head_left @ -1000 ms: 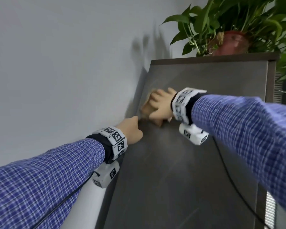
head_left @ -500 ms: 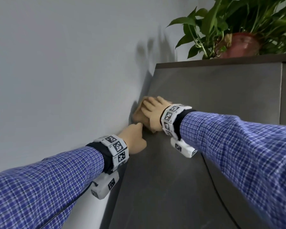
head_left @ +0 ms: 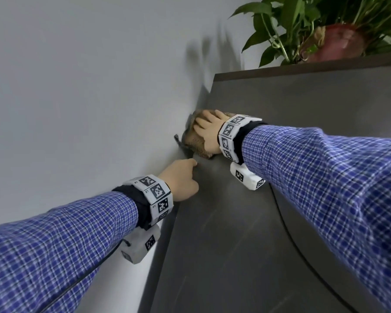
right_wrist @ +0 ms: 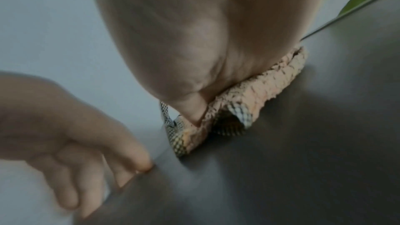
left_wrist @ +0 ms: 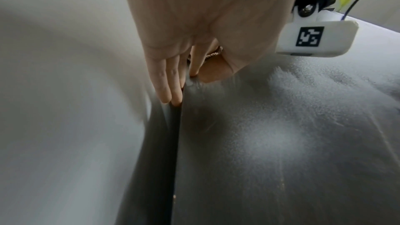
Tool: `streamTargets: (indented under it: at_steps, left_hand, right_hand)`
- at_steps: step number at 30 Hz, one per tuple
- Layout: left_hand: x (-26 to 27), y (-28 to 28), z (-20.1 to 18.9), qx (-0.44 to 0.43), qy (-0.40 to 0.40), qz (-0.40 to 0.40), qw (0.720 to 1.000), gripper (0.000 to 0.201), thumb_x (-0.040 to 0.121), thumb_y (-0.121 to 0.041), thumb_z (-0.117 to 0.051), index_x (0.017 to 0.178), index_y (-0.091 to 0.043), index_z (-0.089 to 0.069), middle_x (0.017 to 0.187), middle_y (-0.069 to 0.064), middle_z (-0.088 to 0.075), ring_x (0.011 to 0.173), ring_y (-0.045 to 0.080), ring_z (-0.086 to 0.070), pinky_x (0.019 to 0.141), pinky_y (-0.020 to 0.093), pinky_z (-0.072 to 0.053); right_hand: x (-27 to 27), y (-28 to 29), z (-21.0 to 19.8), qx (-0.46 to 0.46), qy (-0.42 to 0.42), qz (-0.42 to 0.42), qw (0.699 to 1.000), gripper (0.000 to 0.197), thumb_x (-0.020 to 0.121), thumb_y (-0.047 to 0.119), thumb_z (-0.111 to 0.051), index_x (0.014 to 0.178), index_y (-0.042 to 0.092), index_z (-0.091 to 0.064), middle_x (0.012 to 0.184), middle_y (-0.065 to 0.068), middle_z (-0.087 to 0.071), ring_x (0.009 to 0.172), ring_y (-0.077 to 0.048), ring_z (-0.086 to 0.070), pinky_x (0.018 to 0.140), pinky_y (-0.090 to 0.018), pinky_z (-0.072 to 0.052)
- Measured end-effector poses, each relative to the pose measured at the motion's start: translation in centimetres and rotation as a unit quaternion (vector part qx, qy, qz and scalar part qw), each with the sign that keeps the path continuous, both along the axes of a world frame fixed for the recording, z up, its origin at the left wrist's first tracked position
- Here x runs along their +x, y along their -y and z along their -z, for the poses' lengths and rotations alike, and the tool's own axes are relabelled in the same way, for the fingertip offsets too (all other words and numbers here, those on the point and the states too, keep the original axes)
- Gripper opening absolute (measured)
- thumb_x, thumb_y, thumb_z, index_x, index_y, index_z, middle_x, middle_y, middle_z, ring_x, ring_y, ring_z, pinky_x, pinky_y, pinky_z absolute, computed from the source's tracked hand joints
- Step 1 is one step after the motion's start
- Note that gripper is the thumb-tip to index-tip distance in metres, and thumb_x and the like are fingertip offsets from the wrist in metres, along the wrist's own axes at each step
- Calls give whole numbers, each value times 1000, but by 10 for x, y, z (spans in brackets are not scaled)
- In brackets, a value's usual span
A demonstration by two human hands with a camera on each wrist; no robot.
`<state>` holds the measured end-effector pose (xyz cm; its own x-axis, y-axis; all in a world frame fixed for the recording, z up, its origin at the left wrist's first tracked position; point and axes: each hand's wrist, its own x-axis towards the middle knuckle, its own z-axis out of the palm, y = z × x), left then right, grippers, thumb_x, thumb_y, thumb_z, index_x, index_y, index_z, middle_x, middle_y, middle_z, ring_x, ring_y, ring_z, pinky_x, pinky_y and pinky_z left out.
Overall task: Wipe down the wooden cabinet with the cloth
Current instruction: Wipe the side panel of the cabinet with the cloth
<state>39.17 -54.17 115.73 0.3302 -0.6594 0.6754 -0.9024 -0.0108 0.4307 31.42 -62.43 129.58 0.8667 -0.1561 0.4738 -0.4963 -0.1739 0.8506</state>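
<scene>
The dark wooden cabinet (head_left: 280, 154) shows its tall side panel, standing against the wall. A tan checked cloth (head_left: 193, 142) is bunched at the panel's wall-side edge. My right hand (head_left: 204, 128) lies over it and presses it to the wood; in the right wrist view the thumb digs into a fold of the cloth (right_wrist: 259, 95). Just below, my left hand (head_left: 185, 175) holds the same edge, thumb on the front face. In the left wrist view its fingers (left_wrist: 166, 83) reach behind the panel (left_wrist: 281, 143).
A grey wall (head_left: 77, 86) runs close along the cabinet's left edge, leaving a narrow gap. A potted plant (head_left: 339, 41) in a red pot stands on the cabinet top, its leaves hanging over. A black cable (head_left: 287, 222) hangs from my right wrist across the panel.
My right hand has slid the cloth leftward across the panel to its wall-side edge. The left hand has kept its hold on the edge.
</scene>
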Motion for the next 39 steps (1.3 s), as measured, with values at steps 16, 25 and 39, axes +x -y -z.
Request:
streamTargets:
  at_steps: [16, 25, 39]
  left_hand:
    - [-14, 9, 11, 53, 55, -64, 995, 36, 80, -13, -52, 115, -14, -43, 104, 5, -48, 91, 29, -58, 85, 48, -54]
    - [-14, 5, 32, -4, -82, -56, 995, 55, 81, -5, -55, 131, -1, -32, 115, 16, -57, 105, 34, -56, 81, 38, -46]
    - [9, 4, 57, 61, -120, -33, 990, 73, 52, -34, -55, 117, -3, -46, 114, 14, -60, 100, 29, -59, 82, 37, -52]
  right_hand:
    - [-126, 9, -23, 36, 284, -50, 957, 69, 96, 37, -33, 154, 6, -14, 163, -12, -8, 150, -33, 0, 121, -49, -3]
    - [-71, -3, 165, 67, -39, -15, 997, 78, 86, 41, -45, 154, 11, -21, 162, -10, -15, 149, -33, -7, 120, -50, -2]
    - [-50, -11, 93, 58, 83, 6, 995, 72, 90, 39, -38, 154, 11, -19, 162, -9, -12, 149, -30, -3, 120, -47, -1]
